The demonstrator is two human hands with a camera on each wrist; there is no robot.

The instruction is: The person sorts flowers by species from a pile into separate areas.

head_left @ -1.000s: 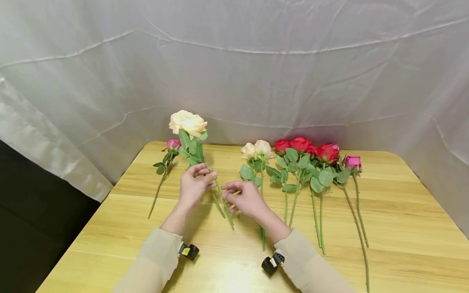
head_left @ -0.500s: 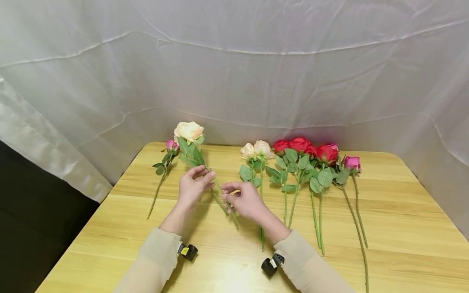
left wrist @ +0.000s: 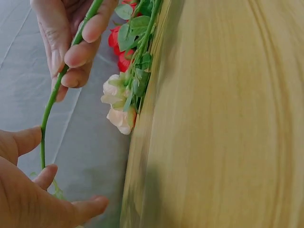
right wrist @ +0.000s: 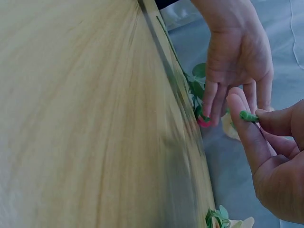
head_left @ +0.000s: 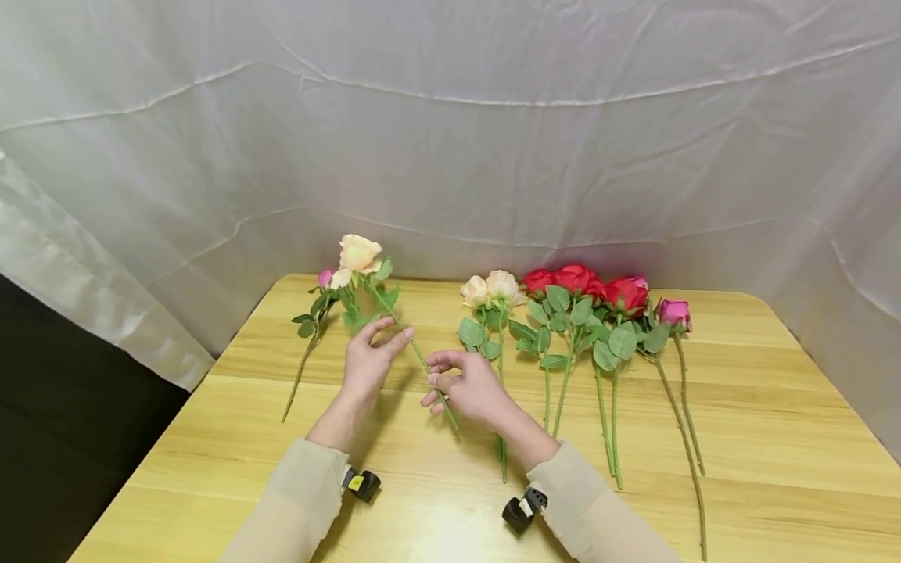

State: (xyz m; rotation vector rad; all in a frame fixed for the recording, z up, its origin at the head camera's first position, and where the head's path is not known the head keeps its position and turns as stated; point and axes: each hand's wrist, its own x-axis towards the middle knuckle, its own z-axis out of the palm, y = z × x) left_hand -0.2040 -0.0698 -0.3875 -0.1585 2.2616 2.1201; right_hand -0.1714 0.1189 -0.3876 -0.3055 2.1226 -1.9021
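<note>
A cream rose (head_left: 360,254) on a green stem is held up in a slant above the table. My left hand (head_left: 369,356) has thumb and fingers about its upper stem; in the left wrist view the thumb (left wrist: 28,140) touches the stem (left wrist: 51,102). My right hand (head_left: 468,383) pinches the lower stem, whose cut end (right wrist: 248,116) pokes out between thumb and forefinger in the right wrist view. Leaves and paler petals hang by the bloom; whether they belong to a second flower I cannot tell.
On the wooden table (head_left: 422,500) a pink rose (head_left: 310,344) lies at the left. Two cream roses (head_left: 501,288) lie right of centre, then several red roses (head_left: 576,279) and a magenta rose (head_left: 674,313). A grey cloth (head_left: 450,156) hangs behind.
The bloom has dropped and turned, showing a narrower side. Two green stems showed at the hands earlier; now one shows clearly. Both hands stay in nearly the same place.
</note>
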